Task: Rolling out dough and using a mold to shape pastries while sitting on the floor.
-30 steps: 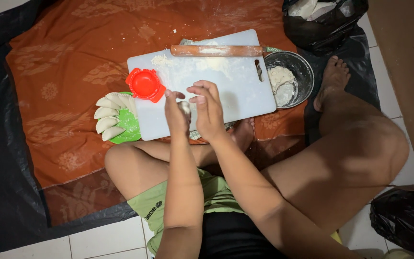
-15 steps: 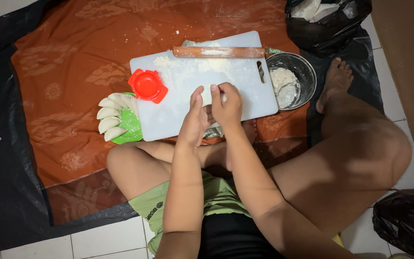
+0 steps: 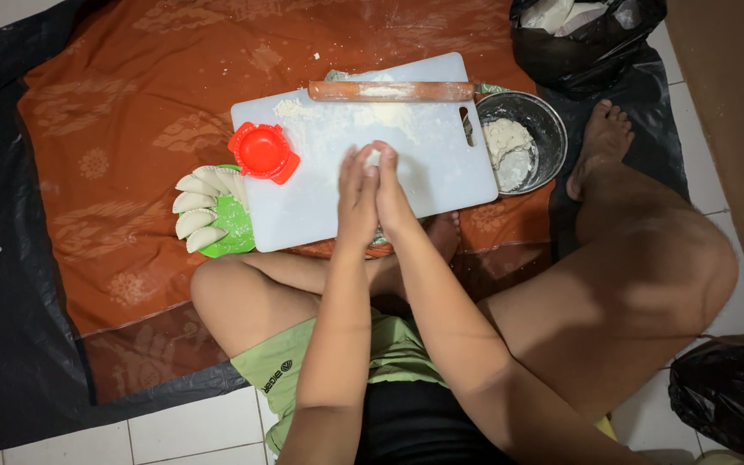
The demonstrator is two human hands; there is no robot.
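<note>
Orange patterned cloth (image 3: 131, 112) spread on floor over black sheet (image 3: 10, 301).
White cutting board (image 3: 337, 181) laid on cloth, dusted with flour.
Metal bowl (image 3: 544, 129) of flour set just right of board.
Wooden rolling pin (image 3: 389, 90) laid along far edge of board.
Green plate (image 3: 234, 228) with folded dumplings (image 3: 195, 215) tucked at board's left edge.
Red dumpling press (image 3: 262, 152) rested on board's left corner.
Left hand (image 3: 356, 194) and right hand (image 3: 393, 189) pressed together palm to palm above board; small dough piece (image 3: 374, 156) glimpsed between fingertips.

Even indoor light, moderately bright. Soft shadows under legs near board (image 3: 303, 207). Mild glare on board. Focus sharp; hands slightly blurred.
</note>
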